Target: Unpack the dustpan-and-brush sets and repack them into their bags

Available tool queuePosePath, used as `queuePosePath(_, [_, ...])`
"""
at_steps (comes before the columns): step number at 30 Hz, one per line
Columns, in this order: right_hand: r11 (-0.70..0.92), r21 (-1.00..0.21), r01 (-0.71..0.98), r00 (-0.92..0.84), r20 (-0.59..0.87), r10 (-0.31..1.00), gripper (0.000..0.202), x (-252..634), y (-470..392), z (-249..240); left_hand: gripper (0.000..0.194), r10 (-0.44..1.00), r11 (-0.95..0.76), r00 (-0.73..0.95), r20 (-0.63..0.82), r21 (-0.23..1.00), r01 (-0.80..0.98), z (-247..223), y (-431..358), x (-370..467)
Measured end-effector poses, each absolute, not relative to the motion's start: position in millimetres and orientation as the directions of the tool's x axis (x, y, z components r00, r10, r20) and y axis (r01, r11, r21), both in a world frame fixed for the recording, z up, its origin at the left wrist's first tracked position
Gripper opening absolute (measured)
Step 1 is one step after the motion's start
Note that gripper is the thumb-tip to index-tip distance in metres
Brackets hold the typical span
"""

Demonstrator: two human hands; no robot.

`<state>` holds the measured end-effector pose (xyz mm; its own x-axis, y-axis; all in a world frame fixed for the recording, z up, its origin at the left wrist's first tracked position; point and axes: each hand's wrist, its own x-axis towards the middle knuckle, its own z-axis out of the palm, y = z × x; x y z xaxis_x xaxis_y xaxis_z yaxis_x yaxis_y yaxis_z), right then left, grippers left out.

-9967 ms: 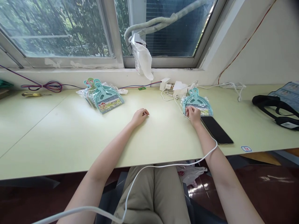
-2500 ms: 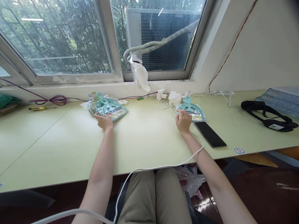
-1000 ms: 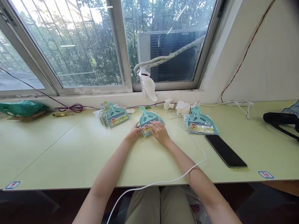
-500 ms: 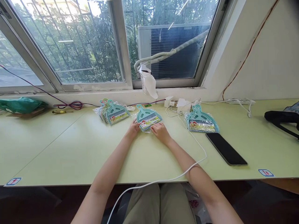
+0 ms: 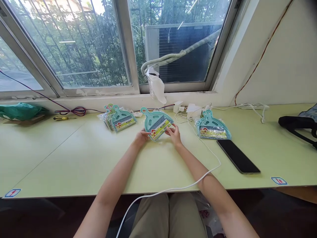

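Between my hands is a teal mini dustpan and brush set [image 5: 158, 125] with a printed label, its handle tilted toward the upper left. My left hand [image 5: 142, 138] grips its lower left corner, fingers closed. On the right edge, my right hand [image 5: 174, 134] pinches the set between thumb and fingers. To the left lies a pile of similar packaged dustpan sets [image 5: 123, 119], teal at the front with green and pink handles behind. More teal sets in clear wrap [image 5: 213, 127] lie to the right.
A black phone [image 5: 238, 156] lies right of my arms. A white cable [image 5: 183, 188] crosses the table and my right forearm. White plugs [image 5: 182, 109], a screwdriver [image 5: 61, 118], a green bag [image 5: 22, 111] and a black strap [image 5: 297, 123] lie farther out.
The dustpan set has turned, its right side raised and its handle swung left. My right hand has moved from its lower edge up to its right edge.
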<state>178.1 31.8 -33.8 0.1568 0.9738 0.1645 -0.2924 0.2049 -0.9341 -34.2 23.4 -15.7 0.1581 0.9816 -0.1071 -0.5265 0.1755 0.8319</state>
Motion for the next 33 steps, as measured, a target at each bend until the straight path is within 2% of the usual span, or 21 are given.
queuePosePath(2, [0.200, -0.928, -0.313, 0.195, 0.143, 0.970, 0.073, 179.9, 32.6, -31.9, 0.038, 0.974, 0.192, 0.201, -0.103, 0.848, -0.495, -16.6, 22.3, -33.1])
queuePosePath(5, [0.161, -0.931, -0.327, 0.183, 0.104, 0.978, 0.056, 184.5, 34.1, -27.6, 0.019, 0.960, 0.204, 0.262, -0.095, 0.880, -0.428, -17.2, 20.2, -32.1])
queuePosePath(9, [0.103, -0.912, -0.397, 0.154, 0.045, 0.987, 0.034, 188.3, 34.5, -23.9, 0.028, 0.938, 0.196, 0.340, -0.071, 0.917, -0.347, -18.1, 18.9, -31.0])
queuePosePath(15, [0.030, -0.917, -0.399, 0.133, -0.026, 0.991, 0.033, 185.4, 31.0, -24.1, 0.037, 0.939, 0.210, 0.334, -0.085, 0.909, -0.361, -19.9, 23.2, -28.9])
queuePosePath(17, [0.059, -0.915, -0.399, 0.174, -0.012, 0.985, 0.034, 185.8, 30.3, -22.8, 0.037, 0.953, 0.198, 0.289, -0.086, 0.900, -0.387, -18.9, 25.6, -27.7])
queuePosePath(20, [0.123, -0.917, -0.379, 0.202, 0.048, 0.978, 0.037, 188.3, 29.5, -18.7, 0.033, 0.987, 0.143, 0.130, -0.094, 0.888, -0.438, -16.4, 29.8, -27.0])
queuePosePath(24, [0.136, -0.924, -0.356, 0.112, 0.103, 0.988, 0.045, 189.1, 26.9, -12.6, 0.023, 0.984, 0.049, -0.128, -0.127, 0.872, -0.488, -13.1, 35.0, -30.5])
queuePosePath(28, [0.119, -0.928, -0.353, 0.079, 0.097, 0.992, 0.046, 188.7, 23.9, -7.8, 0.023, 0.971, 0.003, -0.210, -0.117, 0.881, -0.473, -9.5, 37.9, -37.2])
queuePosePath(31, [0.120, -0.934, -0.336, 0.078, 0.100, 0.992, 0.043, 196.1, 24.4, -3.8, 0.025, 0.959, -0.063, -0.277, -0.061, 0.907, -0.417, -4.5, 38.2, -46.3])
queuePosePath(33, [0.118, -0.944, -0.307, 0.037, 0.112, 0.993, 0.043, 203.5, 25.7, -1.3, 0.031, 0.939, -0.162, -0.340, 0.050, 0.936, -0.312, -0.3, 36.4, -54.7])
